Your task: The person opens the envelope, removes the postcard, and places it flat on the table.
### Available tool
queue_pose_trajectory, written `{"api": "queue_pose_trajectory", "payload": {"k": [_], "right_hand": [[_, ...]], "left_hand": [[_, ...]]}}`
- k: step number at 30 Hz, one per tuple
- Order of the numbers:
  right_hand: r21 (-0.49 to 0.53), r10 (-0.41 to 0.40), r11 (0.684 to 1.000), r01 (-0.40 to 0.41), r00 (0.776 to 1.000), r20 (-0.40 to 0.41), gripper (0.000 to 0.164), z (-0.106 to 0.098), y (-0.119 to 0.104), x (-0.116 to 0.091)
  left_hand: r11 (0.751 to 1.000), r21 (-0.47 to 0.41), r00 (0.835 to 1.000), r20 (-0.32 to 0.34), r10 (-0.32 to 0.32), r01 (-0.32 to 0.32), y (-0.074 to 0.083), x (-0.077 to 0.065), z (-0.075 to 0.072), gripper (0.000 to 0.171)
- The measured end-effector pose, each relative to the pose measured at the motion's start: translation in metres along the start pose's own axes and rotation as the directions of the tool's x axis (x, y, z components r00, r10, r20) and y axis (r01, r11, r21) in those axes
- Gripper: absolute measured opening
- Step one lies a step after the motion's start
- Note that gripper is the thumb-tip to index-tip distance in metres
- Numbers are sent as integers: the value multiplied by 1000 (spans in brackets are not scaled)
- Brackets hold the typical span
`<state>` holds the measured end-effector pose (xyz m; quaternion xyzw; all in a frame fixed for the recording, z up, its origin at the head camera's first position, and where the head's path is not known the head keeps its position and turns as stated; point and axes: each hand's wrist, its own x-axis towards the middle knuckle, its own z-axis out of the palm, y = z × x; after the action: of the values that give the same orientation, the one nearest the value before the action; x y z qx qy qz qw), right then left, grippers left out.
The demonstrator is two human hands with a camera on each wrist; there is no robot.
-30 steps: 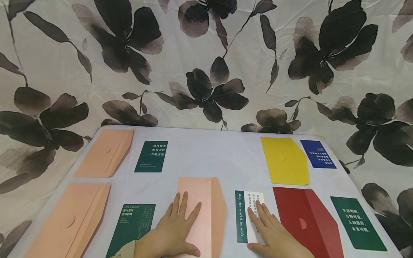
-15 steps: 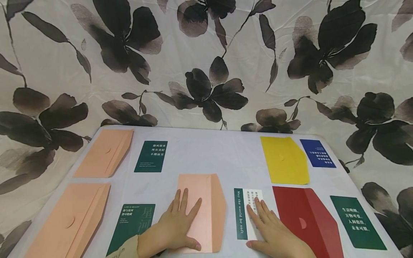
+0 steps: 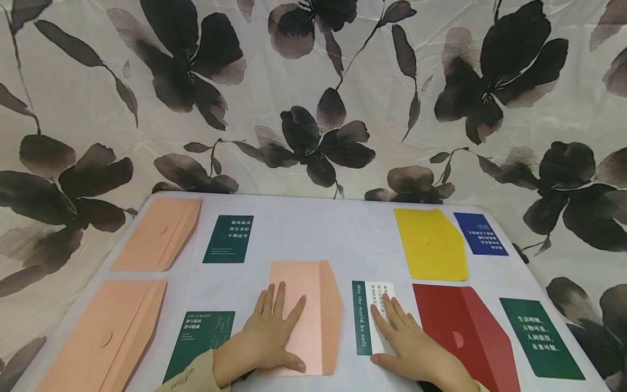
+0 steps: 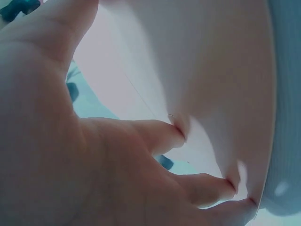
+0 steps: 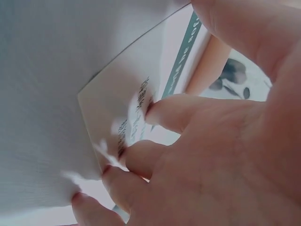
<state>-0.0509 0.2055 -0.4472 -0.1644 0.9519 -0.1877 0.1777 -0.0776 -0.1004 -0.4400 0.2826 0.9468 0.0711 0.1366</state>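
Note:
My left hand (image 3: 269,337) lies with spread fingers on a pale pink envelope (image 3: 303,272), its flap open toward the right. In the left wrist view the fingertips touch the envelope (image 4: 221,56) near its edge. To the right, my right hand (image 3: 411,343) rests with extended fingers on a white card (image 3: 381,288) that has a green strip reading "May the world be soft". The fingertips press on the card's printed face (image 5: 113,108) in the right wrist view, one finger reaching past its edge. Part of the card is hidden beneath the hand.
Two peach envelopes (image 3: 103,332) and two green cards (image 3: 228,239) lie at the left. On the right are a yellow envelope (image 3: 431,245), a red envelope (image 3: 460,321), a blue card (image 3: 481,234) and another green card (image 3: 541,337). Floral cloth (image 3: 274,71) hangs behind the white table (image 3: 323,228).
Both hands have slid the pale pink envelope and the white card a little away from me, the card also slightly left. The other envelopes and cards stay where they were.

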Motion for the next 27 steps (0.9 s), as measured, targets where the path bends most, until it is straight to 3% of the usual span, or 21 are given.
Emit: {"api": "queue_pose_trajectory", "payload": {"k": [27], "right_hand": [[-14,-16,1000,16,1000,7,90,-16,0,30]], "left_hand": [[997,-58,999,24,-45,47,-15,20,-12,118]]}}
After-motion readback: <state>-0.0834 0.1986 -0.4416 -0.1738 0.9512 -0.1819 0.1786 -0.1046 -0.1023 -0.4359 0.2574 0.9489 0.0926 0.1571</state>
